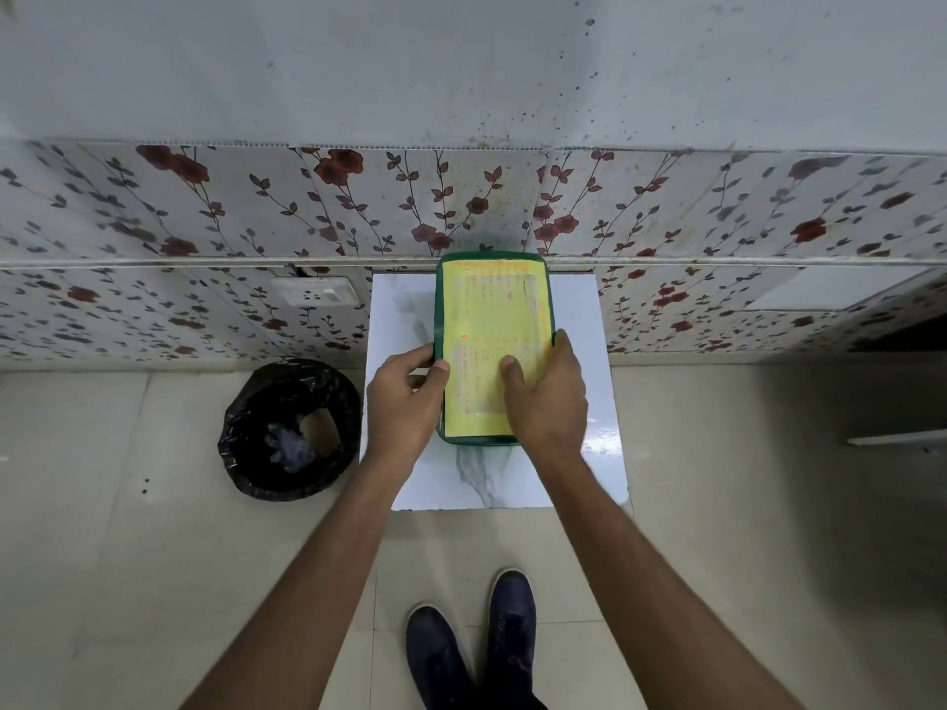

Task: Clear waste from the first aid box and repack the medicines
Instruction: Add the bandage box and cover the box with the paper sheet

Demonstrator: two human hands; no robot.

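Observation:
A green first aid box (492, 299) with a yellow printed label on its lid lies closed on a small white marble-patterned table (589, 402). My left hand (405, 402) grips the box's left edge near the front, thumb on the lid. My right hand (546, 397) lies over the lid's front right part, fingers curled around the right edge. The box's contents are hidden.
A bin lined with a black bag (292, 427) stands on the floor left of the table, holding a crumpled glove and a scrap of paper. A floral tiled wall with a white socket (315, 292) is behind. My dark shoes (474, 643) stand on beige floor tiles.

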